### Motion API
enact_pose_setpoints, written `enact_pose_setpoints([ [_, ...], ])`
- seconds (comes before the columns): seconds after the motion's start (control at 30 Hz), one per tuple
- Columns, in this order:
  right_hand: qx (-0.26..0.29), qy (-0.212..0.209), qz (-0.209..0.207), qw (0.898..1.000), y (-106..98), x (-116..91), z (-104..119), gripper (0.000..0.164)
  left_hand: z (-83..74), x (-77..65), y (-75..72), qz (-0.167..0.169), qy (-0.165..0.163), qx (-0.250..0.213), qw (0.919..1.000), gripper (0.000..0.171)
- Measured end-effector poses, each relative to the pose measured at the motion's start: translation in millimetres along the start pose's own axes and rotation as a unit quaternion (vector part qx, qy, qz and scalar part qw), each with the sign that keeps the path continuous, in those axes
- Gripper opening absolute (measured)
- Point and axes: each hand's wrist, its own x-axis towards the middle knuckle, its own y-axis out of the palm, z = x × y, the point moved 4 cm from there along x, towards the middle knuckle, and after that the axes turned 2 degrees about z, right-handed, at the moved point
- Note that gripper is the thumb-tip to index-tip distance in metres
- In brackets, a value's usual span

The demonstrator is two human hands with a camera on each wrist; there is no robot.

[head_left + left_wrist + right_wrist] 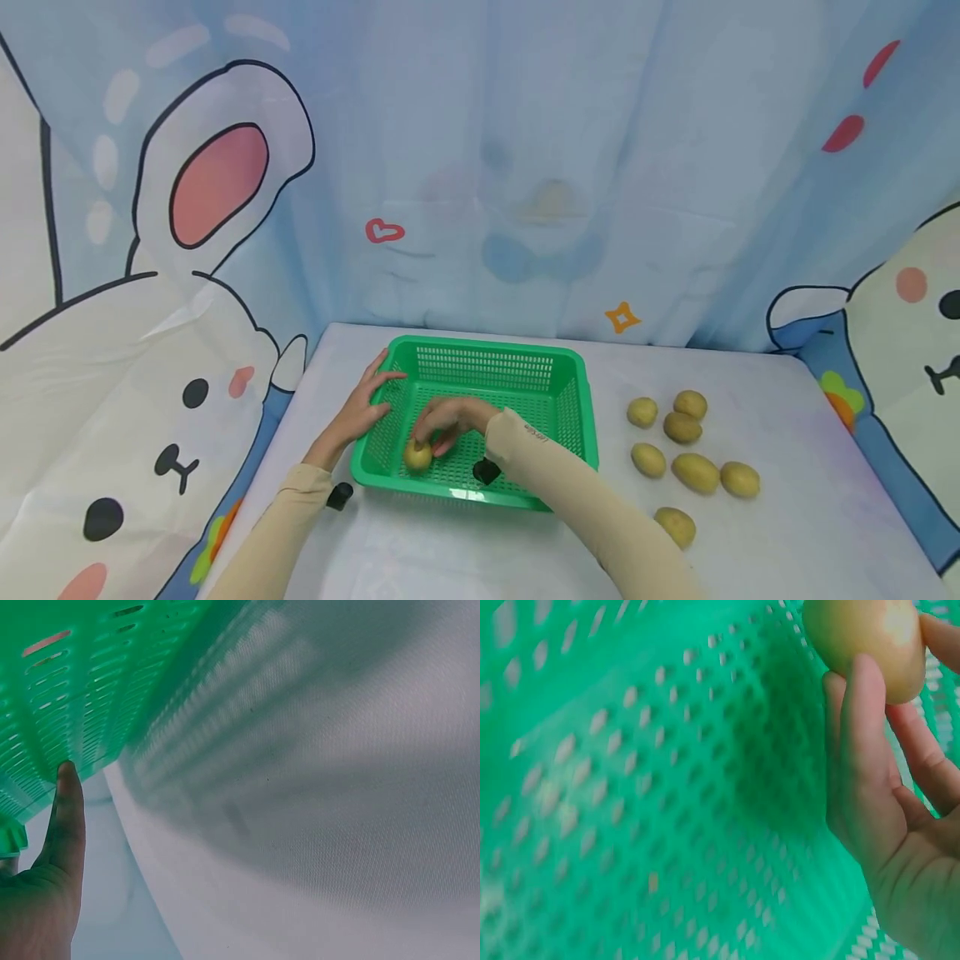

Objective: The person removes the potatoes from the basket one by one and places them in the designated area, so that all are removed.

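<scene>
A green plastic basket (480,493) with slotted walls stands on the white-covered table. My left hand (358,415) grips its left side, fingers over the rim; in the left wrist view the thumb (69,802) lies along the outer wall. Inside the basket, near its front left corner, my right hand (453,417) holds a yellow-brown potato (417,457). The right wrist view shows this potato (870,645) between the thumb and fingertips, close over the perforated floor (667,810).
Several loose potatoes (696,473) lie on the table (795,417) to the right of the basket. Behind the table hangs a light blue cartoon-printed curtain (540,167), which also covers the left and right sides.
</scene>
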Motion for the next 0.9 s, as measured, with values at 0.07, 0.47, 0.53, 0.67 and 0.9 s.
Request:
enact_pose_setpoints([
  [0.07, 0.009, 0.0, -0.011, 1.0, -9, -10, 0, 0.026, -1.4, 0.6, 0.1, 0.001, 0.0, 0.001, 1.0, 0.057],
  [0.47, 0.031, -0.044, -0.081, 0.995, -75, -107, -9, 0.034, -1.1, -1.5, -1.3, 0.002, -0.006, 0.011, 0.9999, 0.056],
  [0.53, 0.029, -0.057, -0.101, 0.993, -85, -127, -15, 0.038, -1.6, -1.2, -1.0, 0.0, -0.007, 0.013, 0.9999, 0.056],
  [0.67, 0.029, -0.073, -0.14, 0.987, -102, -170, -31, 0.045, -4.3, 0.5, -1.7, -0.005, -0.002, 0.007, 1.0, 0.056],
  [0.9, 0.041, -0.061, -0.205, 0.976, -124, -240, -85, 0.049, -6.2, -1.1, -4.1, -0.011, 0.001, -0.002, 0.9999, 0.056],
])
